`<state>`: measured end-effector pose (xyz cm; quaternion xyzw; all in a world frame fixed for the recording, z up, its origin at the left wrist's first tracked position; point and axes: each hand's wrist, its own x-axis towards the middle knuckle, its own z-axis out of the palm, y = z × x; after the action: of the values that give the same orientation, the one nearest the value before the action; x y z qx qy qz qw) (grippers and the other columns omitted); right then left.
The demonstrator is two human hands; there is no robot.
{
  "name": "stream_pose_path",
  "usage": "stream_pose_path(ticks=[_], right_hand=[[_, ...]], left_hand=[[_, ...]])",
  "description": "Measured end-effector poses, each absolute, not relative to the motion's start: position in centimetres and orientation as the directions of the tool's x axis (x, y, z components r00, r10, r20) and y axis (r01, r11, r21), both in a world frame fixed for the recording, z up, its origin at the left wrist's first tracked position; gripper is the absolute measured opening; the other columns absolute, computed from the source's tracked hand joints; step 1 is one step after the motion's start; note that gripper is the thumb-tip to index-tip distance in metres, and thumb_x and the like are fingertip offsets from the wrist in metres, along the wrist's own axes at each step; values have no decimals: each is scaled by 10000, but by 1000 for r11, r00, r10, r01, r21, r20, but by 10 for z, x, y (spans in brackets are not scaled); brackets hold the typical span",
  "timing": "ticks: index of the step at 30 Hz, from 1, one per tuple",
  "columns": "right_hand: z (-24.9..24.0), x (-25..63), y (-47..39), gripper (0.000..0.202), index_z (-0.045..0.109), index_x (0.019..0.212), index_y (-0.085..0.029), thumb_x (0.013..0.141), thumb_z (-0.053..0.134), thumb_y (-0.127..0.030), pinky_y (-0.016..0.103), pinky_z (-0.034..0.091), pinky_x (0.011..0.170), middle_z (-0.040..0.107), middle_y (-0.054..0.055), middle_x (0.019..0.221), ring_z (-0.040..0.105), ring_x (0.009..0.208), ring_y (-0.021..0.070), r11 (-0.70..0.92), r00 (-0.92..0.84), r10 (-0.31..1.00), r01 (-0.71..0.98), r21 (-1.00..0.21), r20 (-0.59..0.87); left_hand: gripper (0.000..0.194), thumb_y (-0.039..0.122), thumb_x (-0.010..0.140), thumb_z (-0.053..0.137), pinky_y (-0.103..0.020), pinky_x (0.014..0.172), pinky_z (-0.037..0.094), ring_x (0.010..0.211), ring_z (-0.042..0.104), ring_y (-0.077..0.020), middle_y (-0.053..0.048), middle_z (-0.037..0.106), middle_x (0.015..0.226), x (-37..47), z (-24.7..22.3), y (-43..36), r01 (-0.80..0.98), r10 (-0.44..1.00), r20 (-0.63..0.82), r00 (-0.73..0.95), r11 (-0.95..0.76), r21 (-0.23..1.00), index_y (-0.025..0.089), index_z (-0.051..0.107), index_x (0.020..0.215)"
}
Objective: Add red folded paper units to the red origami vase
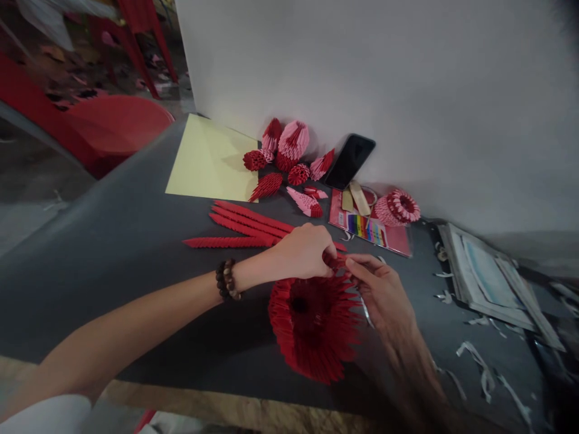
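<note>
A round red piece of folded-paper units (289,355), ringed with points and dark at its hollow middle, sits on the dark grey table below my hands. My left hand (303,250), with a beaded bracelet at the wrist, is closed in a pinch on small red folded paper pieces (337,260) at the far rim. From the right, the thumb and fingertips of my right hand (382,289) pinch the same pieces. My fingers partly cover them, so whether they join the round piece cannot be told. Long red folded-paper strips (239,223) lie just beyond my left forearm.
Small red and pink paper shapes (294,141) stand by the wall near a yellow sheet (212,160). A phone (350,160) leans beside a flat packet (398,238) and a pink-red paper ring (398,208). Papers (488,277) and white scraps (479,364) lie right.
</note>
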<state>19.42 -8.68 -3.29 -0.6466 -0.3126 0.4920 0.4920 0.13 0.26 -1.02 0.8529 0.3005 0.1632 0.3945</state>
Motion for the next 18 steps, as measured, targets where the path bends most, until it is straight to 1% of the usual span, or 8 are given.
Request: stream_pose_path(ticks=[4,7,10,12,15,18], right_hand=[[-32,193,-87,257,783,846,-230,662,912,-354,264,449,574,727,-10,760,567,604,122,-353,325,875,-78,-932,-359],[-31,191,-87,234,787,826,-233,659,912,-340,263,468,586,728,-16,741,567,594,115,-312,344,888,-39,-949,-306],[-29,192,-86,208,802,837,-250,671,907,-319,265,511,654,755,-13,784,616,649,116,-268,336,909,11,-963,-249],[-27,192,-85,206,812,857,-258,680,903,-309,288,542,723,779,-1,831,654,702,132,-249,319,922,49,-967,-221],[-25,191,-83,205,822,869,-267,682,901,-299,331,566,814,800,13,872,701,779,162,-211,306,936,94,-973,-174],[-22,189,-82,217,830,911,-274,703,881,-310,364,576,854,812,24,908,727,827,187,-177,282,951,158,-971,-127]], left_hand=[[245,265,729,746,-355,744,465,791,679,-220,-88,784,837,1,-9,2,385,646,32,762,-493,780,192,827,948],[226,256,722,746,-349,730,455,783,673,-219,-87,772,806,1,-9,2,370,650,48,758,-491,789,194,829,922],[176,252,726,737,-338,683,425,710,642,-200,-66,740,719,0,-8,1,359,647,61,760,-495,791,186,827,862],[154,254,726,734,-333,660,406,667,621,-190,-51,718,675,0,-8,1,365,648,58,760,-498,786,183,822,830],[171,237,715,729,-326,660,400,668,617,-185,-45,732,699,1,-8,2,369,643,53,764,-504,781,194,824,850],[171,242,709,731,-322,651,390,658,605,-177,-46,746,723,0,-7,3,361,627,59,777,-520,774,195,821,846]])
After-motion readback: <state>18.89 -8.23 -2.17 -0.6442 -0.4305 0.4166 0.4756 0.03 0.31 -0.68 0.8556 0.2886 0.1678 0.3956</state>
